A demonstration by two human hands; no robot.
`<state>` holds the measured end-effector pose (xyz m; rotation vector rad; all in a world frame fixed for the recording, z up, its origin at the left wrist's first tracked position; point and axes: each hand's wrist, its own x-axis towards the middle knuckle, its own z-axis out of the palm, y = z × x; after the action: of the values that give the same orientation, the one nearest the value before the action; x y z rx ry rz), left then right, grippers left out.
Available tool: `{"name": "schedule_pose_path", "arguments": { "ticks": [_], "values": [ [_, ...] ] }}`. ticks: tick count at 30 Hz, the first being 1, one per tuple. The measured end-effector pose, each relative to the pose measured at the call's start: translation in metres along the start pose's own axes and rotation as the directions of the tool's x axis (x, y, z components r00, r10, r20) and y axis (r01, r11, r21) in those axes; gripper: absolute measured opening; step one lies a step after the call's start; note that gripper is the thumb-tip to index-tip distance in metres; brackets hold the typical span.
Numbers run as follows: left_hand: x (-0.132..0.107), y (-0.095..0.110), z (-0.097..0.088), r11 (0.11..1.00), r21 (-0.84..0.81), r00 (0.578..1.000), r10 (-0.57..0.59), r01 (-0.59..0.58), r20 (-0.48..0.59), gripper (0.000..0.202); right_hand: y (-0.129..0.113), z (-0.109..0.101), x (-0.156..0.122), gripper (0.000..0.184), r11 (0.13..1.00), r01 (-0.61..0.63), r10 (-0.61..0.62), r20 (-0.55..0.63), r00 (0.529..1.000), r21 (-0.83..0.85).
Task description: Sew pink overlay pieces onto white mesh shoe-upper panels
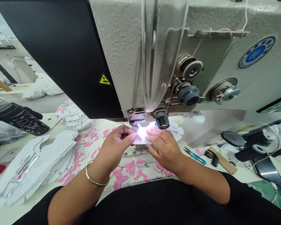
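Pale table (245, 175) is strewn with pink scraps (130, 167), many of them lying at six o'clock from the person's hands. At seven o'clock, a silver bracelet (90, 178) is worn on the left wrist. A small white piece (142, 141) is held directly below the needle area, brightly lit. Its left edge is pinched between thumb and fingers by the left hand (115, 142); at its right side, the fingers of the right hand (165, 145) are laid close together on top, the thumb set lower, though whether the edge is pinched cannot be told. Between three and four o'clock, blue snips (196, 156) are laid down. Towards nine o'clock, white cut pieces (37, 162) are heaped. Twelve o'clock is filled by the sewing machine (121, 47). Beyond, a dark patterned bottle (23, 120) is seen past nine o'clock, and white bags (43, 86) are placed at ten.
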<state>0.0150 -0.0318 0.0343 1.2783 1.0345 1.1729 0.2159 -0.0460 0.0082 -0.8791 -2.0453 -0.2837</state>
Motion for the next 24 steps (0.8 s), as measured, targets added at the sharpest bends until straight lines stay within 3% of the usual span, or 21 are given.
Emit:
{"name": "schedule_pose_path", "arguments": {
  "ticks": [9, 24],
  "values": [
    [-0.0087, -0.0003, -0.0029, 0.979, -0.197, 0.998, -0.052, 0.060, 0.046, 0.015, -0.0021, 0.0016, -0.0064, 0.021, 0.999, 0.030, -0.031, 0.017, 0.999, 0.027],
    [-0.0071, -0.0029, -0.0007, 1.000, 0.005, 1.000, -0.007, 0.007, 0.004, 0.018, -0.0017, 0.0030, -0.0072, 0.023, 0.999, 0.019, -0.019, 0.000, 1.000, 0.036]
  ]
}}
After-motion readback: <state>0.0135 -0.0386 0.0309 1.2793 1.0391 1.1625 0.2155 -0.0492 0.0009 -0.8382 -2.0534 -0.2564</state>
